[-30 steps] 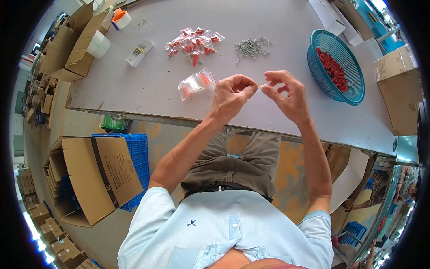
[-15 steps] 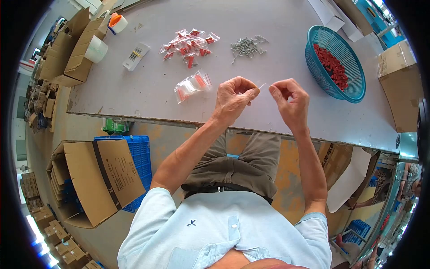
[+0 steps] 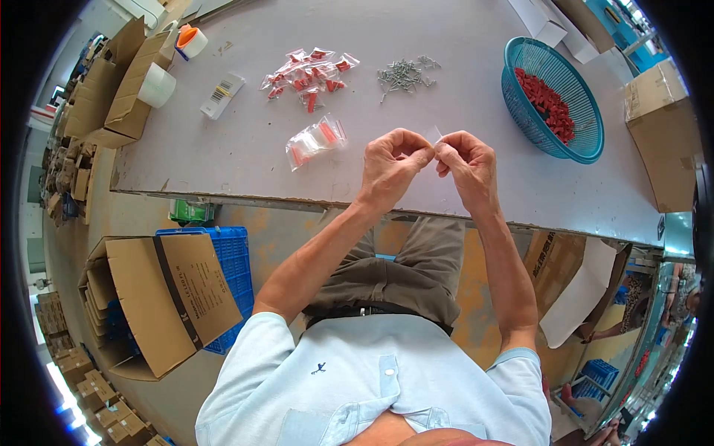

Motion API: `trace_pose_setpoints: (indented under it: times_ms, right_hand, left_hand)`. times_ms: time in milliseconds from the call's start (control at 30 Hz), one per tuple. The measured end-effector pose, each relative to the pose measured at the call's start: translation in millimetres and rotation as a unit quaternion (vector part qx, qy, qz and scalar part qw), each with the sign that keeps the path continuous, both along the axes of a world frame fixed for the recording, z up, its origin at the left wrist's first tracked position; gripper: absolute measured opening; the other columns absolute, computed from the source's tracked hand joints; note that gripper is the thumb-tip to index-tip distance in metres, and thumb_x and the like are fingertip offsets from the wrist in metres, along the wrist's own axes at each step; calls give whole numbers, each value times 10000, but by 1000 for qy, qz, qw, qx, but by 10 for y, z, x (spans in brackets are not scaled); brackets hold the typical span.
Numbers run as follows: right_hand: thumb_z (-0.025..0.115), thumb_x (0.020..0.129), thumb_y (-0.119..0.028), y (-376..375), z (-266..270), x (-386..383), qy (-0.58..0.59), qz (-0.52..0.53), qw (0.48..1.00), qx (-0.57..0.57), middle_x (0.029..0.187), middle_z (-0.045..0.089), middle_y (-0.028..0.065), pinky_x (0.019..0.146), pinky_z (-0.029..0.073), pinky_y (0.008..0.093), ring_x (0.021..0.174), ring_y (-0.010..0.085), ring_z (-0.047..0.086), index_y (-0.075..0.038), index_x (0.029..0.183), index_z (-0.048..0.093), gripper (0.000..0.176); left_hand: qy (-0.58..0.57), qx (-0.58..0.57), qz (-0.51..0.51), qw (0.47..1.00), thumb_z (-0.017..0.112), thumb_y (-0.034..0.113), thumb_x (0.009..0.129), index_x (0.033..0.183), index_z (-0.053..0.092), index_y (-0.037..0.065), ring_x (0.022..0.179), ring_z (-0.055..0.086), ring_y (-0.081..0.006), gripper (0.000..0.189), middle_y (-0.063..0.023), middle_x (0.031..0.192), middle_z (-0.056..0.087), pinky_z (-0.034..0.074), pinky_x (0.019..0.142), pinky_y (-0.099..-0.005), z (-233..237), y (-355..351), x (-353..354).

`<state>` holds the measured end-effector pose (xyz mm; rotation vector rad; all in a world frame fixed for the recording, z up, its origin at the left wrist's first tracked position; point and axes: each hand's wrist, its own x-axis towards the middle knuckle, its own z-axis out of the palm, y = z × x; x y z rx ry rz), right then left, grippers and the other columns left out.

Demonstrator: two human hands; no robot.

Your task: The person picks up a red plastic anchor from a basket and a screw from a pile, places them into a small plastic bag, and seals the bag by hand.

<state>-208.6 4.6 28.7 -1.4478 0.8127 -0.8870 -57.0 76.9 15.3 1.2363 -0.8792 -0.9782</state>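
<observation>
My left hand and my right hand meet fingertip to fingertip above the table's near part. Between them is a small clear plastic bag, pinched by both hands. To the left lie empty-looking clear bags with red stripes. Behind those is a pile of small bags with red pieces. A heap of silvery screws lies beyond my hands. On the right stands a teal basket holding red pieces.
A labelled white packet, tape rolls and an open carton are at the left. Another carton stands right. Below the table edge are a cardboard box and a blue crate. Another person's arm shows at far right.
My right hand has moved left to meet my left hand, and its fingertips now pinch the small bag too. The view has shifted slightly.
</observation>
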Motion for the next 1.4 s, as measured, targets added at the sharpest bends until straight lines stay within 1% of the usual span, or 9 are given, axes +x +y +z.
trace_pose_setpoints:
  times_ms: [100, 133, 167, 267, 333, 700, 867, 1200, 1400]
  right_hand:
    - [690, 926, -58, 32, -21, 34, 40, -39, 997, -45, 782, 701, 44, 575, 528, 260, 645, 92, 649, 10, 893, 699, 76]
    - [692, 895, -35, 69, -11, 63, 98, -73, 978, -166, 778, 684, 53, 569, 526, 272, 625, 108, 643, 8, 874, 677, 50]
    - [693, 865, -12, 101, -3, 90, 154, -106, 941, -284, 775, 667, 61, 564, 523, 284, 606, 123, 637, 7, 856, 655, 44]
    - [701, 825, 12, 161, -16, 156, 143, -121, 925, -332, 779, 641, 83, 565, 529, 298, 602, 155, 639, -5, 845, 642, 65]
    - [702, 828, 11, 198, 21, 189, 147, -110, 924, -335, 789, 650, 82, 566, 531, 303, 610, 156, 643, -7, 845, 645, 62]
    - [713, 841, -11, 167, 8, 300, 140, -103, 946, -273, 788, 665, 90, 591, 544, 308, 646, 156, 667, 2, 835, 651, 63]
    - [735, 916, -43, -41, 34, 262, 107, -41, 949, -293, 865, 719, 98, 642, 552, 307, 698, 145, 676, 15, 933, 719, 63]
    - [809, 876, -147, -1242, -33, 623, 352, 73, 830, -427, 946, 714, 113, 739, 587, 365, 777, 227, 709, -47, 1236, 733, 381]
    - [837, 851, -187, -1507, -28, 969, 396, 117, 823, -391, 912, 714, 97, 761, 590, 385, 818, 226, 700, -65, 1209, 749, 388]
  left_hand:
    - [80, -9, 37, 996, 745, 32, 945, 995, 724, 29, 809, 647, -73, 54, -23, 871, 712, 533, 724, -229, -64, -19, -71]
    - [81, -11, 38, 996, 745, 32, 945, 995, 724, 29, 809, 647, -73, 54, -23, 871, 712, 533, 724, -229, -78, -30, -104]
    - [38, -34, 78, 996, 739, 39, 954, 991, 709, 21, 815, 641, -72, 51, -24, 870, 705, 529, 729, -231, -91, -41, -135]
    - [-128, -76, 131, 980, 723, 58, 976, 986, 677, 5, 817, 639, -73, 71, -30, 865, 698, 529, 729, -236, -99, -17, -95]
    - [-250, -92, 137, 954, 714, 68, 989, 985, 662, -2, 812, 642, -75, 87, -35, 861, 698, 532, 725, -239, -92, 2, -56]
    - [-17, -35, 20, 999, 698, -8, 978, 1050, 705, -18, 832, 716, -93, 74, -62, 914, 755, 611, 741, -243, -101, 0, 178]
    - [-61, -26, 38, 997, 698, 6, 974, 1029, 720, -14, 823, 733, -113, 63, -81, 907, 767, 619, 741, -253, -118, -128, 358]
    - [-115, -21, 72, 991, 706, 31, 961, 1005, 727, 12, 749, 694, -85, 52, -43, 846, 751, 574, 688, -243, -207, -289, 449]
    - [-121, -24, 77, 989, 704, 22, 952, 1011, 724, 9, 756, 691, -81, 64, -42, 857, 753, 570, 694, -240, -242, -312, 459]
